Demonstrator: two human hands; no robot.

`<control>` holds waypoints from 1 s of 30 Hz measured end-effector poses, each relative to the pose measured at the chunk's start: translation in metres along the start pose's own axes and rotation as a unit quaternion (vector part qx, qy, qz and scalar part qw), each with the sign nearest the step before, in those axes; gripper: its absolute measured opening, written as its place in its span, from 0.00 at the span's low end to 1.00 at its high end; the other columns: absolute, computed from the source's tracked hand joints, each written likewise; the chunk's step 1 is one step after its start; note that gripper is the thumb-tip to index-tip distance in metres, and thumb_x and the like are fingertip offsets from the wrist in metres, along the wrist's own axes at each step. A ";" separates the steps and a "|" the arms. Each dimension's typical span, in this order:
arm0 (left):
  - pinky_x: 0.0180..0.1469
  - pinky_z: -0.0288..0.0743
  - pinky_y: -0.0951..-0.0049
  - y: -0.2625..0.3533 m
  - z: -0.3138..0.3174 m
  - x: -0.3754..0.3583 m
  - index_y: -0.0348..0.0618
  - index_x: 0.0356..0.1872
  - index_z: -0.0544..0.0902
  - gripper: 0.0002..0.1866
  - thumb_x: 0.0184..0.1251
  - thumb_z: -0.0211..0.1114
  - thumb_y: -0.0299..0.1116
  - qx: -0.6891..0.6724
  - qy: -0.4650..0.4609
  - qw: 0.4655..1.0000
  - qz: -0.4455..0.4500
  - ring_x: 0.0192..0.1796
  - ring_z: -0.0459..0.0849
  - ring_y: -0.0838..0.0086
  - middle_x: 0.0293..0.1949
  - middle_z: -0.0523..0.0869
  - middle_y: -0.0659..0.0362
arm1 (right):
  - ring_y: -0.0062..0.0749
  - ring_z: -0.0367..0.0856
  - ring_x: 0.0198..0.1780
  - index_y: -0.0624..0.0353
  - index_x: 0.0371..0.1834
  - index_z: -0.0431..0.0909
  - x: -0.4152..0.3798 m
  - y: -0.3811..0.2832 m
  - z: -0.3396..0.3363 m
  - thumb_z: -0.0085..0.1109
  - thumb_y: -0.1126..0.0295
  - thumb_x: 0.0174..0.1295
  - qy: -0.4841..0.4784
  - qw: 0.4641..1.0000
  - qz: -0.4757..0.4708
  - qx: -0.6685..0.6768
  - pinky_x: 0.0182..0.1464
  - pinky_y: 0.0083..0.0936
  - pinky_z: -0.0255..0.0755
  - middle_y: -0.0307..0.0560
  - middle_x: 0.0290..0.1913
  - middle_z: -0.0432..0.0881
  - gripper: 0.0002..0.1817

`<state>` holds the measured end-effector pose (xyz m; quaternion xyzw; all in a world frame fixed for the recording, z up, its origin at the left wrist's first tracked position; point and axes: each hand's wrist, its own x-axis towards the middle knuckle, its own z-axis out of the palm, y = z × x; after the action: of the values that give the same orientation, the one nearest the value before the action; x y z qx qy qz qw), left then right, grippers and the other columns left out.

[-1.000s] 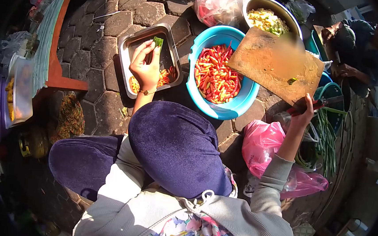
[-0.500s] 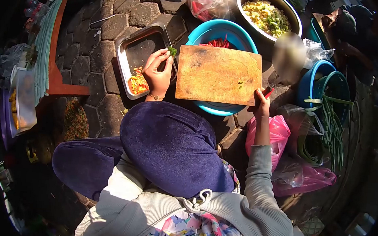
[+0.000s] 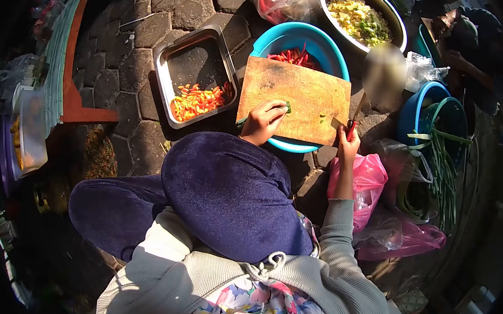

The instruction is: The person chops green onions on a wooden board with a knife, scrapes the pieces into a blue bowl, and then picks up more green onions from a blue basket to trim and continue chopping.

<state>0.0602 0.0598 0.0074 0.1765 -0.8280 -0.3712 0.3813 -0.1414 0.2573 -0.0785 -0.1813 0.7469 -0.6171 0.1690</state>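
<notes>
My left hand [image 3: 265, 121] rests on the wooden cutting board [image 3: 269, 79], its fingers closed round a piece of green vegetable [image 3: 288, 107] whose cut end shows past the fingertips. More green shows behind the wrist on the board's left edge. In my right hand [image 3: 349, 143] is a red-handled knife [image 3: 352, 128], its blade pointing up beside the board's right edge. Small green scraps lie on the board near the knife. The board lies across a turquoise basin [image 3: 336, 53] with red chillies [image 3: 295, 56] in it. Left of it stands a metal tray [image 3: 165, 85] holding sliced chillies [image 3: 200, 101].
A large bowl [image 3: 404, 36] of chopped yellow and green food stands at the far right. Blue and green baskets [image 3: 407, 113] with long green stalks [image 3: 442, 178] sit right. Pink plastic bags [image 3: 365, 178] lie by my right arm. A red-edged bench [image 3: 89, 116] stands left.
My left hand has moved right and down from above the metal tray onto the cutting board, with green vegetable in its fingers. My right hand still holds the knife, now more upright.
</notes>
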 end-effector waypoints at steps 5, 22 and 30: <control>0.41 0.76 0.72 0.007 -0.001 -0.001 0.36 0.32 0.81 0.08 0.48 0.66 0.19 0.000 -0.017 1.000 0.013 0.39 0.82 0.63 0.37 0.82 0.53 | 0.13 0.69 0.32 0.62 0.37 0.75 -0.017 -0.015 -0.005 0.56 0.73 0.60 -0.020 0.997 0.041 0.057 0.37 0.12 0.64 0.31 0.31 0.74 0.05; 0.39 0.75 0.71 -0.006 0.024 -0.013 0.38 0.35 0.80 0.11 0.48 0.66 0.20 -0.001 -0.097 0.994 0.051 0.38 0.81 0.63 0.36 0.80 0.55 | 0.44 0.80 0.42 0.62 0.53 0.68 -0.052 -0.102 0.006 0.59 0.69 0.56 0.039 0.958 -0.098 -0.267 0.44 0.30 0.72 0.58 0.42 0.79 0.22; 0.40 0.73 0.68 -0.009 0.030 -0.008 0.39 0.28 0.80 0.06 0.48 0.66 0.27 0.039 -0.108 0.992 0.043 0.38 0.80 0.61 0.32 0.81 0.56 | 0.62 0.76 0.39 0.62 0.45 0.66 -0.099 -0.118 0.051 0.44 0.66 0.66 -0.158 0.948 -0.024 -0.274 0.37 0.46 0.69 0.68 0.36 0.77 0.12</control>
<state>0.0427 0.0728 -0.0158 0.1146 -0.8852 -0.3385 0.2979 -0.0228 0.2410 0.0314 -0.3338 0.8463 -0.3557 0.2141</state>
